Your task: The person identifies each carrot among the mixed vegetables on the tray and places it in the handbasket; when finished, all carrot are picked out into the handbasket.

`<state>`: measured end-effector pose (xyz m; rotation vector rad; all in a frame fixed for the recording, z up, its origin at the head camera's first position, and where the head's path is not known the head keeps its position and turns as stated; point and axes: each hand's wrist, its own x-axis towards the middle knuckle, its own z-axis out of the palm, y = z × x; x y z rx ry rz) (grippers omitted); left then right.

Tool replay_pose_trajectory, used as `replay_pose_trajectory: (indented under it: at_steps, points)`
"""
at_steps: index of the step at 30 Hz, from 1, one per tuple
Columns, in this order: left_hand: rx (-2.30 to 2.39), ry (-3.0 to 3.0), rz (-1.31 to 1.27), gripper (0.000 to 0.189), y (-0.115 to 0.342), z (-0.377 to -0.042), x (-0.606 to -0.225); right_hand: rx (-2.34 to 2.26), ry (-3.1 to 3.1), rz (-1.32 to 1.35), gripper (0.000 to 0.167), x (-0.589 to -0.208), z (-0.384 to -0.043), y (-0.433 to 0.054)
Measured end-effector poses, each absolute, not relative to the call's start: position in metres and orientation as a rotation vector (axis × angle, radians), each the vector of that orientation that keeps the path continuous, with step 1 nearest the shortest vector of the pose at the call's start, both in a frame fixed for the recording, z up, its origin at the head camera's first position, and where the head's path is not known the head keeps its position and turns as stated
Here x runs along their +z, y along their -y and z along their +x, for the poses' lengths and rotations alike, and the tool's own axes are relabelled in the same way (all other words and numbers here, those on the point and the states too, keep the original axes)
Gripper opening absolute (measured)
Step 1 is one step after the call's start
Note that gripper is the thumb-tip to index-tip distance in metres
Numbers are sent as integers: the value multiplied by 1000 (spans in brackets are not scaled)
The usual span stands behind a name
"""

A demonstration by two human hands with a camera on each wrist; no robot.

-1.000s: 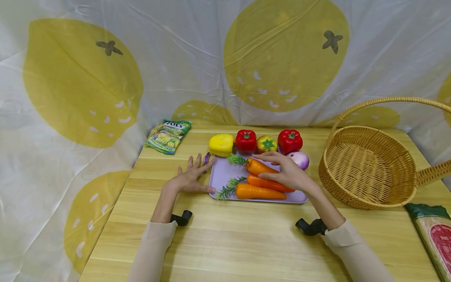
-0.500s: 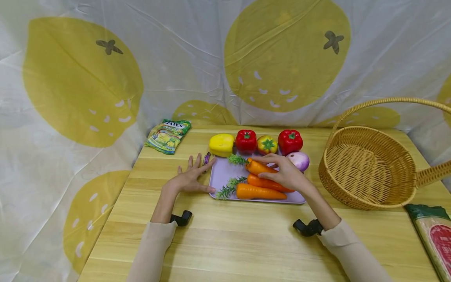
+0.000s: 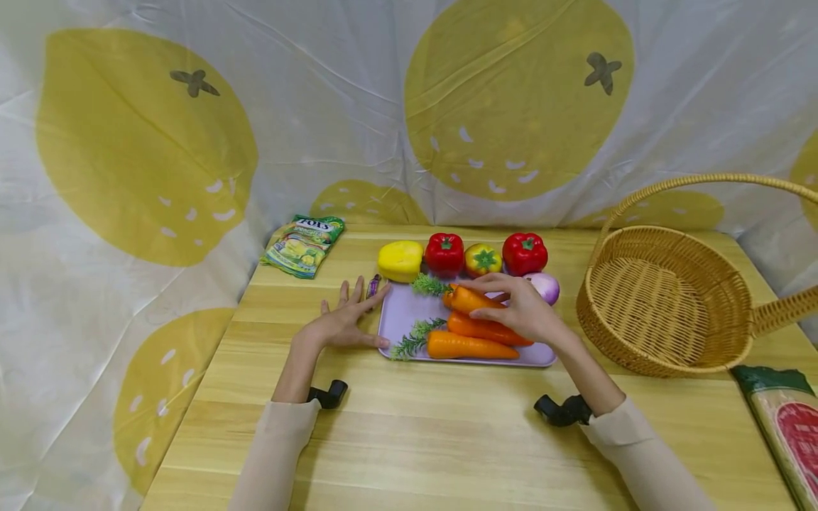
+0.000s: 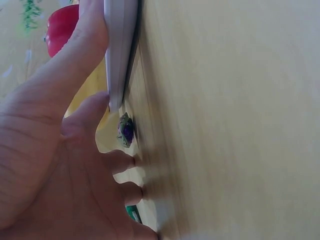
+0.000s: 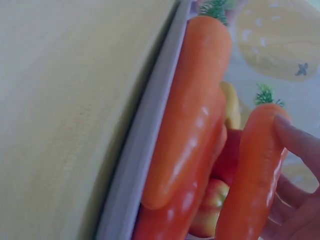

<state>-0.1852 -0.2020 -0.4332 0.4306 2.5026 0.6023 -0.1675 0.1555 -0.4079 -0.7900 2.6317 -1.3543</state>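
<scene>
Head view: I see a person's two hands over a wooden table (image 3: 422, 440), both at a lilac tray (image 3: 402, 305) in the centre of the frame.
Right hand (image 3: 524, 310): its thumb and fingers pinch the top carrot (image 3: 459, 298); my right wrist view shows the thumb pressed on it near the leafy end, other fingers behind. I cannot tell whether the carrot clears the tray.
Left hand (image 3: 339, 326): its fingers are spread wide and grip nothing; thumb and index finger touch the tray's left edge.
Carrots: all three are at frame centre with their greens to the left; the middle carrot (image 3: 476, 328) and the bottom carrot (image 3: 473, 345) lie on the tray, touching, just below the pinched one.
Upper row: along the tray's far side I count, left to right, a yellow vegetable (image 3: 400, 261), a red pepper (image 3: 444, 254), a yellow-red fruit (image 3: 483, 260) with a green top, and a second red pepper (image 3: 525, 253).
Onion (image 3: 545, 287): purple and white, right of centre, partly hidden by the hand.
Small purple item (image 3: 373, 286): just beside the left fingers.
Green packet (image 3: 303, 245): upper left of centre.
Wicker basket (image 3: 601, 341): on the right of the frame, handle raised.
Long bag (image 3: 782, 419): lower right corner, cut off by the frame.
</scene>
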Motion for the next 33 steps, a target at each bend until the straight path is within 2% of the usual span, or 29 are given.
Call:
replay_pose_trajectory:
  at_steps: [15, 23, 28, 33]
  points:
    - [618, -2495, 425, 106, 201, -185, -431, -1343, -2644, -794, 49, -349, -146, -191]
    - [621, -2495, 429, 105, 202, -185, -431, -1302, -2792, -670, 47, -314, -141, -244]
    - [617, -2496, 435, 105, 203, -185, -433, -1273, -2829, -535, 47, -305, -148, -283]
    - [624, -2491, 439, 106, 203, -185, -431, -1279, -2798, -516, 47, -306, -156, -315]
